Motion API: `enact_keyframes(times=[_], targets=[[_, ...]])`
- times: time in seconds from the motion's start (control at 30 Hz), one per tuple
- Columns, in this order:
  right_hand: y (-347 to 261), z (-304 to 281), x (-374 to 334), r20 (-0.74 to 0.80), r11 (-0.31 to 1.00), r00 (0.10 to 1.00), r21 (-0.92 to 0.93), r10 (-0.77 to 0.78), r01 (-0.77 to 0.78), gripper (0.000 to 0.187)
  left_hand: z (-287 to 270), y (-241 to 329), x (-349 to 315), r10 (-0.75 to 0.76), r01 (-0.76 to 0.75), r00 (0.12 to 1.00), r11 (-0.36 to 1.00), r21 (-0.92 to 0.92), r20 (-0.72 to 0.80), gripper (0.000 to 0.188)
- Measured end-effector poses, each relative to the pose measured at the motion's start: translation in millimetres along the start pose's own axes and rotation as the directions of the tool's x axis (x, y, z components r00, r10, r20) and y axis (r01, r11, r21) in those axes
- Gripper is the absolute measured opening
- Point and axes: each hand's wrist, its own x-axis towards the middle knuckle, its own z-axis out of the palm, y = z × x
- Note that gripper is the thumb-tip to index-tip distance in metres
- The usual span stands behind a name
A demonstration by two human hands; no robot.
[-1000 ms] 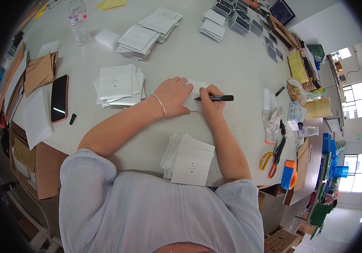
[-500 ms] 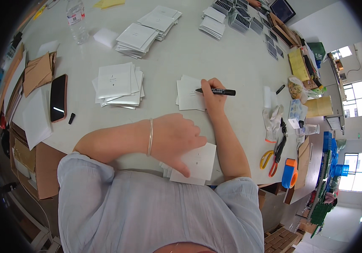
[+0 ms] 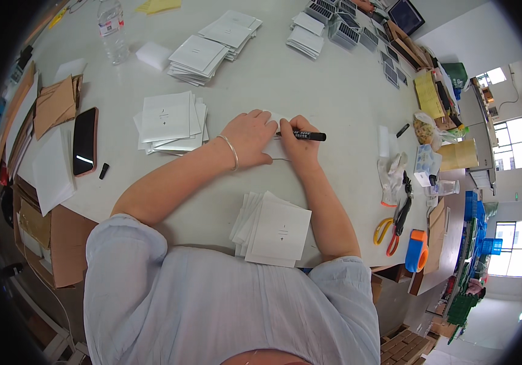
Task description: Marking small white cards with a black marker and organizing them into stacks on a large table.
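My right hand (image 3: 299, 148) grips a black marker pen (image 3: 315, 136), its tip end toward the left, over a small pile of white square cards (image 3: 279, 148). Beside it, my left hand (image 3: 250, 138) rests on that pile, fingers flat and thumb held apart, covering much of it. Nearer my body lies a fanned stack of white square cards (image 3: 282, 234) with small black marks on the top one. Left of my hands is another stack of marked white cards (image 3: 165, 117).
Farther back stand more stacks of white cards (image 3: 197, 55) and a water bottle (image 3: 112, 30). A phone (image 3: 84, 141) and a black pen cap (image 3: 104, 171) lie at left. On the right are gloves (image 3: 391, 176), scissors (image 3: 392, 242) and an orange-and-blue tape roll (image 3: 417, 250).
My left hand has moved from the near stack up to the far pile, uncovering the near stack. My right hand, with the marker, has shifted slightly left and nearer.
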Motion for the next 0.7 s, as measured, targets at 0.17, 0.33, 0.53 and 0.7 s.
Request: enact_keyframes(times=[0.17, 0.33, 0.53, 0.7], targets=[[-3.6, -5.5, -5.2, 0.003, 0.994, 1.000, 0.109, 0.010, -0.010, 0.025, 8.8, -5.7, -1.2, 0.066, -0.058, 0.991, 0.996, 0.069, -0.115, 0.049], [-4.3, -6.1, -8.7, 0.035, 0.994, 0.999, 0.105, 0.013, -0.017, 0.026, 9.0, -5.3, -2.3, 0.063, -0.053, 0.990, 0.996, 0.078, -0.126, 0.048], [-3.3, -6.2, -8.2, 0.044, 1.000, 0.999, 0.009, -0.019, 0.019, 0.023, 6.1, -2.5, -1.8, 0.042, -0.032, 0.994, 0.995, 0.090, -0.105, 0.048], [-4.9, -6.5, -7.7, 0.032, 0.998, 0.999, 0.055, -0.004, 0.002, 0.023, 4.7, -2.8, -0.7, 0.027, -0.020, 0.997, 0.996, 0.082, -0.077, 0.048]])
